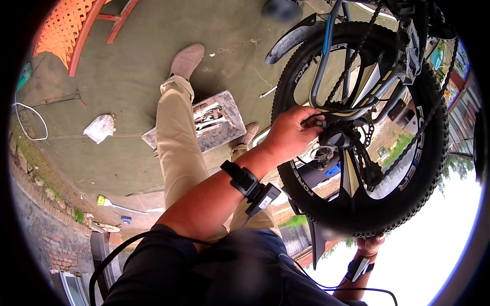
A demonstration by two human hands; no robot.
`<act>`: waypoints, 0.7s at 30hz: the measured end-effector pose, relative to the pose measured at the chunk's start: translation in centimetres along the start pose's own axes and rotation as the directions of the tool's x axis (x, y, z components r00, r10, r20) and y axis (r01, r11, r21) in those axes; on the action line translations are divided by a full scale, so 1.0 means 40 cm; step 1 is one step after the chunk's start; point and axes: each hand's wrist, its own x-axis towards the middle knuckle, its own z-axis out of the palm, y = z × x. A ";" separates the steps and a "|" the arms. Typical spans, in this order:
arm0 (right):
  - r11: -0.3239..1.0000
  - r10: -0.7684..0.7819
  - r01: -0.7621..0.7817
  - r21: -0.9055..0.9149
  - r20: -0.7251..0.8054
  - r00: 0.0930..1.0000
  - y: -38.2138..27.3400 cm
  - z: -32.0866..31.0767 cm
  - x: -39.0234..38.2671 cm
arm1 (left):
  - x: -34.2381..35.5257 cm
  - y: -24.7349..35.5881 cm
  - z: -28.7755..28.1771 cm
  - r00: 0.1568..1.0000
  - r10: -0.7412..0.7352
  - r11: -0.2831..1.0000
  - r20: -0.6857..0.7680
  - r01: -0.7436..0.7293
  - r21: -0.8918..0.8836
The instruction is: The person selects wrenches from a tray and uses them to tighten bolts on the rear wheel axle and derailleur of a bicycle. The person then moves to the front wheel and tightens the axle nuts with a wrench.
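A bicycle rear wheel (306, 188) with a knobby black tyre, chain and cogs fills the right side. My left hand (291, 135) is closed around a small dark tool or part (317, 122) at the hub (337, 137); which it is stays unclear. A black band with a small device sits on that wrist. My right hand (370, 244) grips the tyre's lower edge, only the fingers and a banded wrist showing. The brake disc (365, 135) lies just right of the hub.
A metal tray of wrenches (214, 120) lies on the green ground by my beige-trousered leg (176, 148) and shoe (187, 58). An orange chair (71, 25) stands top left, crumpled white paper (99, 127) at left. A black mudguard (291, 38) curves over the wheel.
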 end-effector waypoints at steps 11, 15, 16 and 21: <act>1.000 0.008 -0.010 0.028 0.063 0.998 -0.018 0.024 0.005 | -0.010 0.007 -0.015 0.995 0.096 0.981 0.006 -0.095 0.171; 0.998 0.010 -0.016 0.062 0.093 0.996 -0.009 0.015 0.004 | -0.020 0.034 -0.039 0.997 0.055 0.918 0.046 -0.068 0.391; 0.998 0.013 -0.018 0.057 0.087 0.996 -0.010 0.017 0.004 | -0.021 0.030 -0.034 0.998 0.058 0.944 0.034 -0.066 0.324; 1.000 -0.004 0.004 0.023 0.016 1.000 -0.007 0.025 0.002 | -0.020 0.041 -0.033 0.998 -0.004 0.971 0.062 -0.010 0.238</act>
